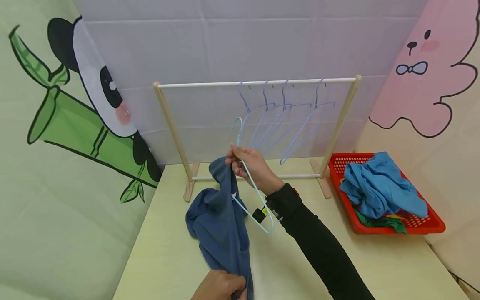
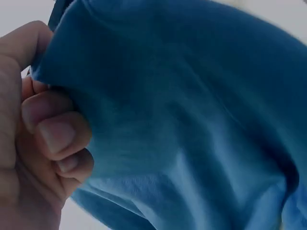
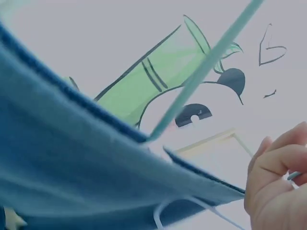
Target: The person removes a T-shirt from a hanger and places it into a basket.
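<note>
A dark blue garment (image 1: 215, 221) hangs over the table, its kind unclear from the folds. My right hand (image 1: 253, 166) pinches a pale mint clothes hanger (image 1: 258, 192) near the base of its hook, and those fingertips also meet the garment's upper edge. One end of the hanger goes in at the garment's opening, as the right wrist view shows with the hanger's bar (image 3: 194, 79) crossing the cloth edge (image 3: 96, 120). Lower down, my left hand (image 1: 223, 285) grips the garment's near edge, with cloth (image 2: 144, 120) between thumb and curled fingers.
Behind the hands stands a rack with a white rail (image 1: 202, 84) and wooden posts (image 1: 173, 125). Several lilac hangers (image 1: 300, 133) hang on its right half. To the right, a red basket (image 1: 348, 160) holds a light blue cloth (image 1: 382, 185) over other coloured clothes.
</note>
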`<state>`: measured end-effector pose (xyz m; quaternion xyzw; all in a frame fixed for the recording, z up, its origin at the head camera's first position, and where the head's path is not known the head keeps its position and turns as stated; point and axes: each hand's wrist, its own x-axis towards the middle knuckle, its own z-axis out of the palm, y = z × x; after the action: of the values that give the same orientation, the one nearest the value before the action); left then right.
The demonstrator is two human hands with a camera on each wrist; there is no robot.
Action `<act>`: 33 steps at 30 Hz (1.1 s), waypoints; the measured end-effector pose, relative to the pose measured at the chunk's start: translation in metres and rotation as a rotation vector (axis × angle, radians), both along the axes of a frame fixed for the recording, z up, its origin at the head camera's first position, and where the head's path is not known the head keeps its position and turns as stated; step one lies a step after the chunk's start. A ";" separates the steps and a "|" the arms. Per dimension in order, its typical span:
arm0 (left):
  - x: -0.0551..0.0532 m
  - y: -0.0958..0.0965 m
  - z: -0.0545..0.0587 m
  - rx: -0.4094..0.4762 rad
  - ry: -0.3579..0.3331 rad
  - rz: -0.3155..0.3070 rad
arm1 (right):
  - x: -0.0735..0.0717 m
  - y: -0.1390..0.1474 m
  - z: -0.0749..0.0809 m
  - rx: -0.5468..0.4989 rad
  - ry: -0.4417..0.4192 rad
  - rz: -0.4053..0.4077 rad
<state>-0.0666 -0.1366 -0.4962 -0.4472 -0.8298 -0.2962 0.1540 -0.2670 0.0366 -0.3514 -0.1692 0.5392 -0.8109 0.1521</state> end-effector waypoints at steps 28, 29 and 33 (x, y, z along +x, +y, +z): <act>-0.102 -0.029 -0.021 0.090 0.049 0.687 | 0.041 0.015 0.015 0.319 0.217 -0.061; -0.107 -0.029 -0.030 0.058 0.002 0.696 | 0.042 0.016 0.016 0.334 0.224 -0.056; -0.120 -0.031 -0.065 -0.134 -0.250 0.647 | 0.047 0.019 0.022 0.369 0.247 -0.014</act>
<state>-0.1863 -0.1680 -0.5613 -0.1307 -0.9585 -0.2294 0.1075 -0.2200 0.0555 -0.3295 -0.2327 0.6942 -0.6726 0.1075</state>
